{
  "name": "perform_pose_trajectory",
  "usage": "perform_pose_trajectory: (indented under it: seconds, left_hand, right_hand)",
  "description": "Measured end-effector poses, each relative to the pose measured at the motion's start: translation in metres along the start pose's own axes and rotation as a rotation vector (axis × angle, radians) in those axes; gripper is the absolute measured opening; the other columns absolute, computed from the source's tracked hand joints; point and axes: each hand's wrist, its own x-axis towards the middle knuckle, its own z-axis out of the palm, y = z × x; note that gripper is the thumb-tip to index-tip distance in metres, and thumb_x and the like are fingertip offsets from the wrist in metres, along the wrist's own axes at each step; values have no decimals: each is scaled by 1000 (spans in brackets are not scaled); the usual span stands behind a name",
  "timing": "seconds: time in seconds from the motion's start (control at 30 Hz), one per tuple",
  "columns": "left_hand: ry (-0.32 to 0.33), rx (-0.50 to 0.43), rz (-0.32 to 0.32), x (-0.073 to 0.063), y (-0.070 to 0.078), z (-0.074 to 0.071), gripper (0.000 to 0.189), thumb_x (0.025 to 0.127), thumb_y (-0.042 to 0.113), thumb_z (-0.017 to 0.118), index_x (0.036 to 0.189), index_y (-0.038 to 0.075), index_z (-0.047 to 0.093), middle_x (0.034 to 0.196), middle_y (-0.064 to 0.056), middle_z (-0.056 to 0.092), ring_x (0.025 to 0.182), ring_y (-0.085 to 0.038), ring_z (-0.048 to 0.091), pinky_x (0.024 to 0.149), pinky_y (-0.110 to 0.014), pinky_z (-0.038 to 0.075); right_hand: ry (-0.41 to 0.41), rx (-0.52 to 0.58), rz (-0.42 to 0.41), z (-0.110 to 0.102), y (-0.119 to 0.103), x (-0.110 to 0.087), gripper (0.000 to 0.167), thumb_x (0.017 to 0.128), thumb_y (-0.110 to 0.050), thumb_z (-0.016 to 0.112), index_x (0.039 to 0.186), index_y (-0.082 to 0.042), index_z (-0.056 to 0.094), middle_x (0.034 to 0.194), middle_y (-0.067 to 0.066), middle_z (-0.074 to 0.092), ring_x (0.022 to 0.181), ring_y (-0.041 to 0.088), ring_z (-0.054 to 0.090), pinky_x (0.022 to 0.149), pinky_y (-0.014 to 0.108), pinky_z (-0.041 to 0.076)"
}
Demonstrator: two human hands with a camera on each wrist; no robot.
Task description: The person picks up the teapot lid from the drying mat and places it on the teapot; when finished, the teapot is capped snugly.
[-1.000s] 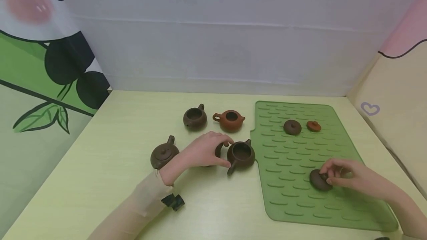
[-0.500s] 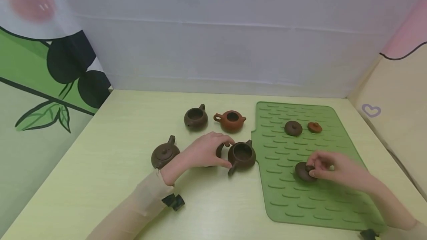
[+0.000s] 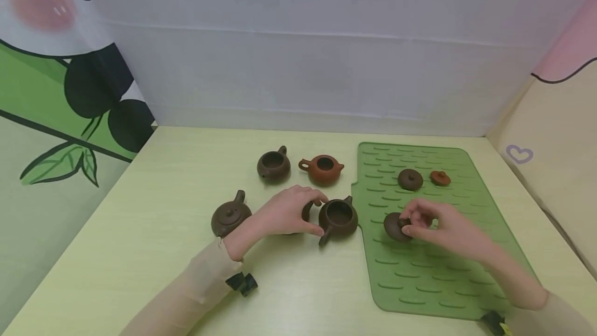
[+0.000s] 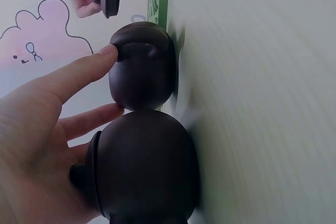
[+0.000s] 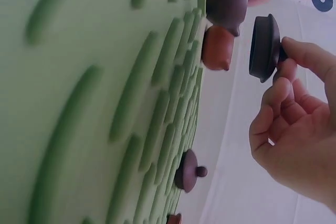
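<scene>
My right hand [image 3: 448, 227] pinches the knob of a dark brown teapot lid [image 3: 393, 228] between thumb and fingers. In the right wrist view that lid [image 5: 264, 48] hangs clear above the mat, its underside facing the teapots. My left hand [image 3: 290, 212] holds a lidless dark teapot [image 3: 344, 226] at its near side, thumb by the handle and a finger across from it. Under the left palm stands another dark teapot [image 4: 147, 166] with its lid on, mostly hidden in the head view.
A lidded brown teapot [image 3: 230, 215] stands left of my left wrist. Behind are a lidless dark teapot [image 3: 273, 171] and a lidless reddish one [image 3: 324, 175]. On the green mat [image 3: 420, 289] lie a dark lid [image 3: 410, 180] and a small reddish lid [image 3: 440, 178].
My right hand has carried the dark lid leftward and slightly back over the mat, closer to the lidless teapot. The left hand has stayed in place.
</scene>
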Motion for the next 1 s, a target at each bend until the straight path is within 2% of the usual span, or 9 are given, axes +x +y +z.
perform_pose_trajectory:
  seconds: [0.53, 0.77, 1.0]
  left_hand:
    - [3, -8, 4, 0, 0, 0, 61, 77, 42, 83, 129, 16, 62, 114, 0, 69, 113, -23, 62, 98, -40, 49]
    - [6, -18, 12, 0, -1, 1, 61, 77, 41, 83, 129, 17, 62, 116, 2, 70, 114, -18, 62, 100, -39, 49]
    - [7, -19, 3, -1, -2, 2, 61, 77, 42, 83, 129, 18, 62, 117, 3, 70, 115, -19, 62, 100, -39, 49]
  right_hand:
    - [112, 78, 48, 21, -23, 31, 14, 89, -18, 73, 101, -17, 65, 75, -3, 57, 66, 10, 53, 60, 22, 47]
    - [119, 142, 40, 32, -26, 41, 14, 91, -19, 72, 103, -15, 65, 77, 0, 58, 67, 10, 54, 60, 22, 48]
    - [115, 188, 56, 46, -27, 50, 15, 92, -20, 71, 105, -15, 65, 80, 1, 61, 68, 10, 55, 61, 23, 48]
